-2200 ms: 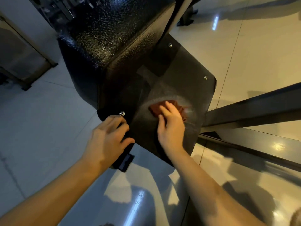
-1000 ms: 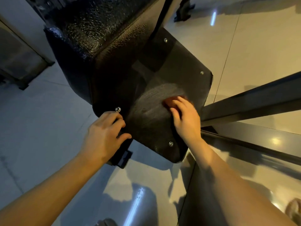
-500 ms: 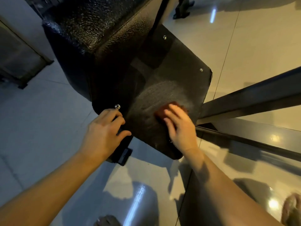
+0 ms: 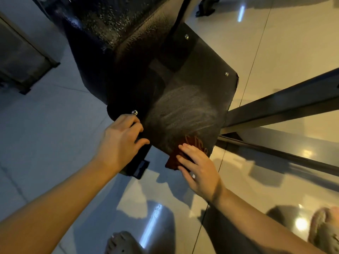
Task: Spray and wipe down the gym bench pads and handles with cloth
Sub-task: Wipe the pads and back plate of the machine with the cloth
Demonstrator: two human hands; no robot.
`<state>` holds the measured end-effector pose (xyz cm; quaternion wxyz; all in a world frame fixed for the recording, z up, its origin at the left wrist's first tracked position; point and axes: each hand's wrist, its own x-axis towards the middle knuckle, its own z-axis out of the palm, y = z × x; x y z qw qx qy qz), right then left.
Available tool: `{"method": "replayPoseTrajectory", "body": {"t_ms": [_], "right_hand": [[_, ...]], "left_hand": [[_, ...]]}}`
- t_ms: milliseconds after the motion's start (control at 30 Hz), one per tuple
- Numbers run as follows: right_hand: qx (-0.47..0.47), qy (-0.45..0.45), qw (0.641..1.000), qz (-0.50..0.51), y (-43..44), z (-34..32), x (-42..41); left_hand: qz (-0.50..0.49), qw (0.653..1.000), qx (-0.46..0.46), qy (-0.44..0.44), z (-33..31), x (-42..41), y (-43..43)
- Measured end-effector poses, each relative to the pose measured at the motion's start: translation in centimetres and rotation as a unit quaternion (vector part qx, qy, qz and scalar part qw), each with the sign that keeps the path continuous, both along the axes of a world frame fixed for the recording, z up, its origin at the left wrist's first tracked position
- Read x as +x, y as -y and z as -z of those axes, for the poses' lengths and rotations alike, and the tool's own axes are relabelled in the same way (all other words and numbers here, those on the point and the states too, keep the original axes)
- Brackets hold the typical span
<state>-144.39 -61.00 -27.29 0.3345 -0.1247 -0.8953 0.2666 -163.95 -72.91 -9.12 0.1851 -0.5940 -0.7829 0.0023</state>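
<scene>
**Cloth (image 4: 195, 143) at the brink of the panel edge**

The right hand (image 4: 200, 169) lies flat, fingers straight and slightly spread, pressing the reddish cloth against the dark panel (image 4: 201, 74). Nothing is curled round the cloth; only downward pressure pins it. Under the fingertips it sits on the panel's lip, and beside the index finger a fold already hangs past the edge over the floor (image 4: 55, 136). One more pull toward the wrist would likely drag it clear of the surface and drop it onto the tiles, fouling it for the next pass.

Across from that hand, the left hand (image 4: 121, 142) clamps the panel's corner, fingers curled over the rim just under a metal stud (image 4: 134, 112). If this grip slackens while the other hand bears down, the panel may tilt or shift.

Beyond the fingertips, pale streaks (image 4: 183, 110) fan over only part of the panel; the corners further out look dull and dry, so patches could be missed. Further still, the textured pad (image 4: 119, 21) glistens with droplets that could dry into spots if left.

Beside the right forearm, the frame bars (image 4: 275, 107) run close enough to knock an elbow. Below the wrists, the glossy floor under a slippered foot (image 4: 322, 228) could turn slick from any overspray.
</scene>
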Motion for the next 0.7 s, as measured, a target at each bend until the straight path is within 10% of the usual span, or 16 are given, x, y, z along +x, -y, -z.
{"method": "replayPoseTrajectory", "body": {"t_ms": [567,700], "right_hand": [[-0.044,-0.041,0.996,0.071,-1.1,-4.8,-6.0],[-0.184,0.015,0.951,0.249,-4.0,-1.5,-3.2]], "left_hand": [[-0.019,1.0,-0.008,0.009,-0.2,0.5,-0.1],[-0.017,1.0,0.001,0.012,0.0,0.0,0.1]]}}
